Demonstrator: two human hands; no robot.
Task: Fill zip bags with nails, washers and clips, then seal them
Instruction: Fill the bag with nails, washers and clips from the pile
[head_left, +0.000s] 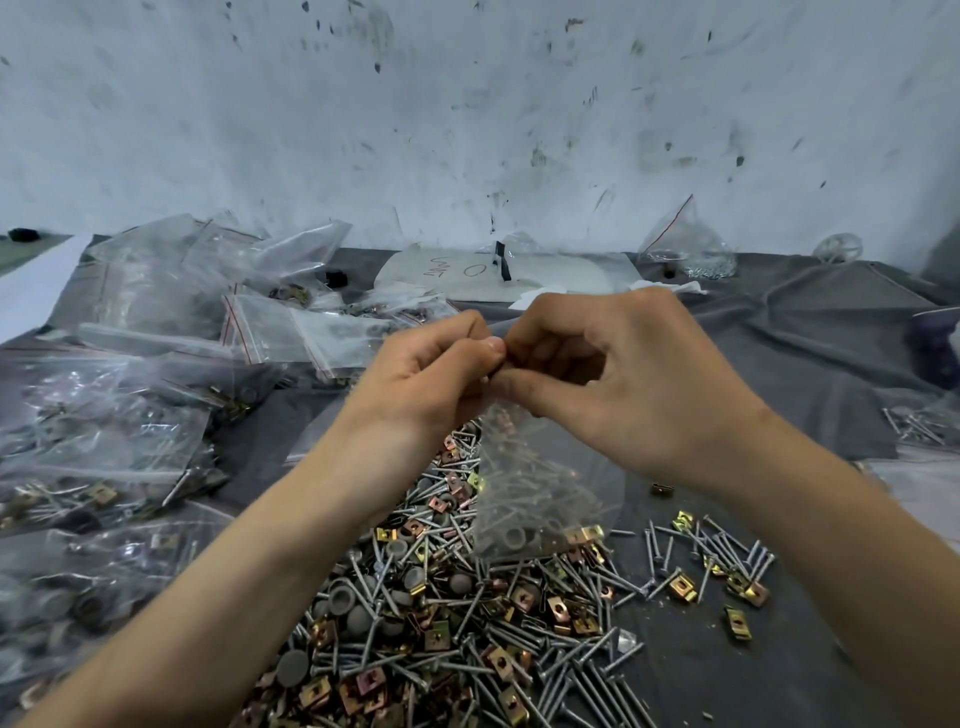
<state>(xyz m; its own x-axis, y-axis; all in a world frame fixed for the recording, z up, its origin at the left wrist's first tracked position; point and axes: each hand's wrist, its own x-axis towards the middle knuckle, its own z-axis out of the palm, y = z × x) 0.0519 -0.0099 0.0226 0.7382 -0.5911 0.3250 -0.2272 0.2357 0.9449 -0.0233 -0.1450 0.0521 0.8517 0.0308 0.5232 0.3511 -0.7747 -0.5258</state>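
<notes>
A clear zip bag (540, 488) hangs in mid-air above the table, holding nails, grey washers and brass clips in its bottom. My left hand (431, 379) and my right hand (613, 374) meet at the bag's top edge, and both pinch it between thumb and fingers. The fingers hide the bag's zip strip. Below the bag lies a big loose pile of nails (571, 670), grey washers (343, 597) and brass clips (680, 587) on grey cloth.
Filled zip bags (98, 457) are heaped along the left side, with empty red-striped bags (280, 332) behind them. A white sheet (498, 275) and a bag of small metal parts (691, 249) lie at the back by the stained wall. More nails (914, 426) lie at the right edge.
</notes>
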